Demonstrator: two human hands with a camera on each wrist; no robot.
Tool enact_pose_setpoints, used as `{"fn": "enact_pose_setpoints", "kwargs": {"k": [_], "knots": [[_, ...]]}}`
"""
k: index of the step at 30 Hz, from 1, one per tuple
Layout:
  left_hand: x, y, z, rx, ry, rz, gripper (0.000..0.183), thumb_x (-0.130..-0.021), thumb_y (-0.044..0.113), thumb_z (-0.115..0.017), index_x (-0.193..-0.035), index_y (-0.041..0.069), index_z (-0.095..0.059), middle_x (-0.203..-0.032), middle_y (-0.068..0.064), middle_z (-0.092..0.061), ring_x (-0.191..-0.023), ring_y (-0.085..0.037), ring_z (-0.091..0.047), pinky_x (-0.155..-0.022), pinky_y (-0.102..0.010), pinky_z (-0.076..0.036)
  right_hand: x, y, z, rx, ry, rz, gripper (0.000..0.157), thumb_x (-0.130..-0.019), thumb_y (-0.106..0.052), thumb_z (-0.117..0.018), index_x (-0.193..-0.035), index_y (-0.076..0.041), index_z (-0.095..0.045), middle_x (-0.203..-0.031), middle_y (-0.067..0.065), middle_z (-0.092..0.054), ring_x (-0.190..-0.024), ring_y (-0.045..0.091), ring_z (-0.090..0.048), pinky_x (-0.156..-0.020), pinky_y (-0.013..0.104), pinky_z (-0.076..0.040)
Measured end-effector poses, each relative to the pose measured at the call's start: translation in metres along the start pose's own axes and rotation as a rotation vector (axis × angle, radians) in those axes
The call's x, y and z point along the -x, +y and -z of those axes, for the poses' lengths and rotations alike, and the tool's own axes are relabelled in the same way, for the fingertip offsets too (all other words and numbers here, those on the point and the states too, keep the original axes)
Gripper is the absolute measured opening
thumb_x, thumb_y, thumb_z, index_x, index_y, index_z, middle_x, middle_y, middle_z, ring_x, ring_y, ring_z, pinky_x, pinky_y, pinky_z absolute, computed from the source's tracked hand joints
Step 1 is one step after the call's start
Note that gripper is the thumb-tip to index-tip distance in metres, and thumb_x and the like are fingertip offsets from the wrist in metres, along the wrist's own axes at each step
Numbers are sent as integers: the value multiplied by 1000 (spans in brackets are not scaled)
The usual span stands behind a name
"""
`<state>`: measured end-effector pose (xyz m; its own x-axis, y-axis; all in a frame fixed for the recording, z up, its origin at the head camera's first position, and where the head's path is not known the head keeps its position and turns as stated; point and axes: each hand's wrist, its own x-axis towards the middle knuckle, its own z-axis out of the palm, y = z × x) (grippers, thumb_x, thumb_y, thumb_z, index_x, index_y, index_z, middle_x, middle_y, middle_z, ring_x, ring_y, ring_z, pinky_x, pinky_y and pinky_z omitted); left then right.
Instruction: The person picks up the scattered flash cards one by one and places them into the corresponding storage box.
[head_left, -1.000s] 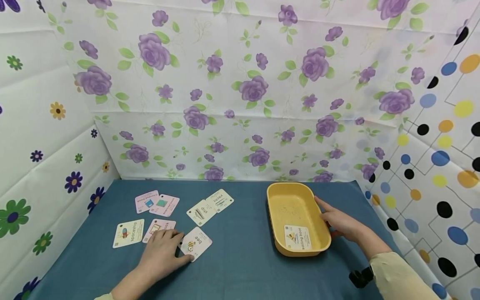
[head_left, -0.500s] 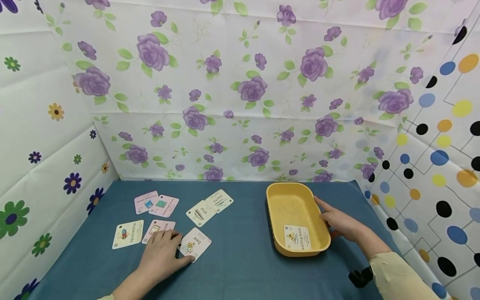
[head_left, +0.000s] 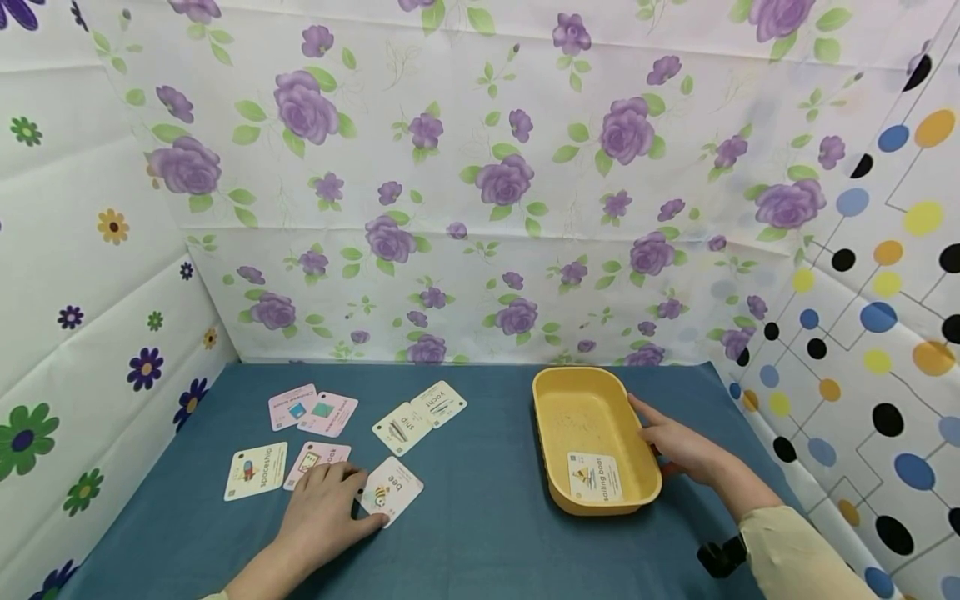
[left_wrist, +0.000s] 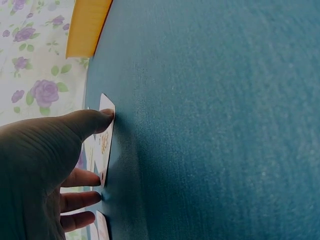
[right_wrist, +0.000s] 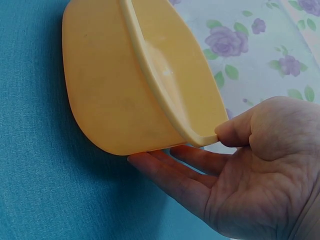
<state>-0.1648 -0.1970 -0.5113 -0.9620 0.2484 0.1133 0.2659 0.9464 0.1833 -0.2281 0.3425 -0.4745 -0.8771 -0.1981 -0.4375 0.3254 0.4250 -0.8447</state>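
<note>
My left hand [head_left: 324, 506] holds the bee card [head_left: 393, 490] flat on the cloth between thumb and fingertips. In the left wrist view the thumb [left_wrist: 102, 116] presses the edge of that card [left_wrist: 105, 137], with fingertips at its other end. Partly under the same hand lies a pink book card [head_left: 318, 458]. Over at the right, my right hand [head_left: 686, 446] grips the side of a yellow plastic tray [head_left: 645, 417]. In the right wrist view its thumb is on the rim and its fingers reach under the tray [right_wrist: 115, 90]. A sailing boat card [head_left: 595, 477] lies inside.
A spaceship card [head_left: 256, 471] lies left of the left hand. Two overlapping pink cards [head_left: 327, 413] are behind it. The ship card [head_left: 402, 427] and yacht card [head_left: 439, 403] touch near the middle. Patterned cloth walls [head_left: 502, 250] enclose the blue tabletop [head_left: 480, 533].
</note>
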Motion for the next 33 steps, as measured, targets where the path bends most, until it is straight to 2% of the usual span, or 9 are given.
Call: {"fn": "enact_pose_setpoints", "kwargs": {"k": [6, 15, 22, 28, 33], "knots": [[0, 0, 1, 2, -4, -3, 66, -76, 58, -83, -122, 12, -74, -123, -12, -62, -120, -39, -52, -104, -62, -36, 0, 0, 1, 9, 5, 5, 74, -109, -15, -41, -165, -32, 4, -165, 28, -7, -111, 36, -63, -75, 51, -57], [-1, 0, 0, 8, -24, 14, 79, -73, 70, -79, -125, 12, -73, -125, -11, -62, -120, -39, -52, -103, -64, -36, 0, -1, 0, 12, 14, -3, 75, -108, -15, -41, -165, -31, 4, -165, 29, -9, -111, 36, -63, -74, 50, -57], [-1, 1, -1, 27, -15, 21, 76, -72, 66, -83, -124, 12, -73, -124, -11, -62, -119, -38, -52, -101, -62, -38, 2, 0, -1, -8, 9, -2, 74, -109, -14, -40, -165, -33, 3, -164, 28, -14, -103, 35, -65, -73, 51, -58], [-1, 1, -2, 73, -11, 28, 74, -71, 61, -86, -124, 11, -71, -124, -13, -62, -122, -39, -50, -103, -63, -37, 1, -1, -2, -4, 19, -13, 74, -108, -14, -41, -165, -33, 3, -165, 27, -12, -105, 35, -65, -74, 50, -58], [-2, 1, -3, 120, 10, 24, 74, -70, 55, -89, -124, 9, -69, -123, -13, -62, -122, -39, -51, -108, -61, -34, 1, -1, -3, -9, 23, -16, 75, -108, -14, -41, -165, -33, 2, -164, 28, -16, -106, 35, -65, -74, 50, -58]]}}
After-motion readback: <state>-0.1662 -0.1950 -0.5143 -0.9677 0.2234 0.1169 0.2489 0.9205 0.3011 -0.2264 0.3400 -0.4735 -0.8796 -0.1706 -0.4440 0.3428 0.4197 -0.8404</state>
